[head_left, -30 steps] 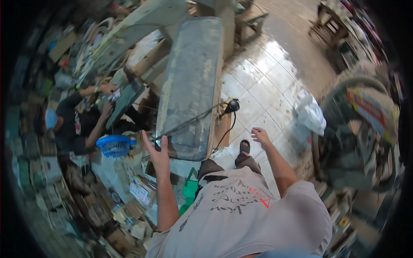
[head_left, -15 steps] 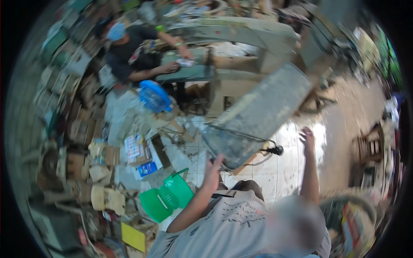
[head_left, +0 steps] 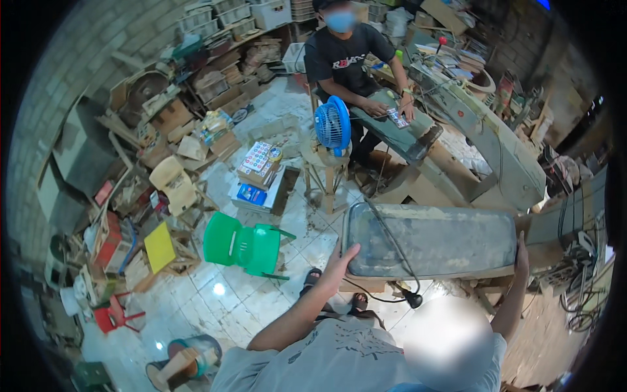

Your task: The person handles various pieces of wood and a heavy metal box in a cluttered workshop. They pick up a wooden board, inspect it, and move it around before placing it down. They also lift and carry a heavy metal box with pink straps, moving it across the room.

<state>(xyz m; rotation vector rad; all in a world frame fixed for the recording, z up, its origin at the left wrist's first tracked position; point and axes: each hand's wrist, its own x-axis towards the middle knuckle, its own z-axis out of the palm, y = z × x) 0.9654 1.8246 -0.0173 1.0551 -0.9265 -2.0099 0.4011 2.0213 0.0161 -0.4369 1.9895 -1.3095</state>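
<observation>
A long grey slab-like bench top point(head_left: 450, 238) with rounded corners and a worn, dusty surface stretches in front of me. My left hand point(head_left: 341, 261) grips its left end near the front corner, thumb on top. At the opposite end, my right hand point(head_left: 522, 253) holds the right edge, its fingers partly hidden behind it. A dark cable point(head_left: 392, 238) lies across the slab's left part and hangs over the front edge. Its black plug point(head_left: 412, 298) dangles there. What bears the slab underneath is mostly hidden.
Beyond the slab, a masked person point(head_left: 353, 62) sits handling small cards point(head_left: 397, 117) on a grey-green machine point(head_left: 483, 124). A blue fan point(head_left: 332, 125) stands on a wooden stool point(head_left: 326, 171). Left are a green chair point(head_left: 243, 245), stacked boxes point(head_left: 258, 173) and a yellow-topped stool point(head_left: 160, 248).
My right hand, open in the air before, now holds the slab's right end. The slab appears more level across my view, which has turned left. My left hand stays at its left end.
</observation>
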